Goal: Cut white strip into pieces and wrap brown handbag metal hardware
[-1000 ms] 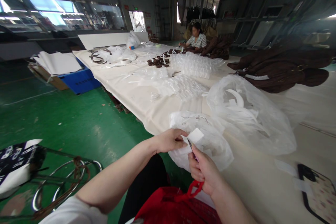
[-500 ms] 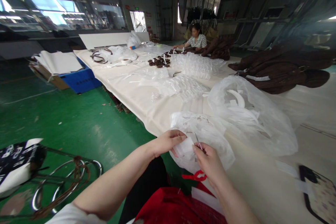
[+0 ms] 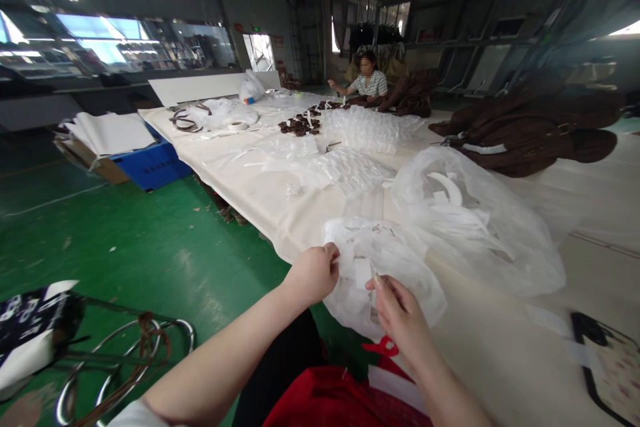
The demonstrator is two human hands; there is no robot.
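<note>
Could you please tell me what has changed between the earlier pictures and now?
The left hand has moved left, away from the right hand and the white piece beside it; whether the left fingers hold anything is unclear. The other person's hand is now raised higher. The phone, brown garments and larger plastic bag have stayed in place.

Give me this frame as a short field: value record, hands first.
left hand: fingers together at the near plastic bag; anything held is unclear
right hand: pinches a slim tool, mostly hidden, by a small white piece
near plastic bag: at the table edge
larger plastic bag: beyond it to the right, white strips inside
phone: on the table, far right
other person: across the table, striped top
</note>
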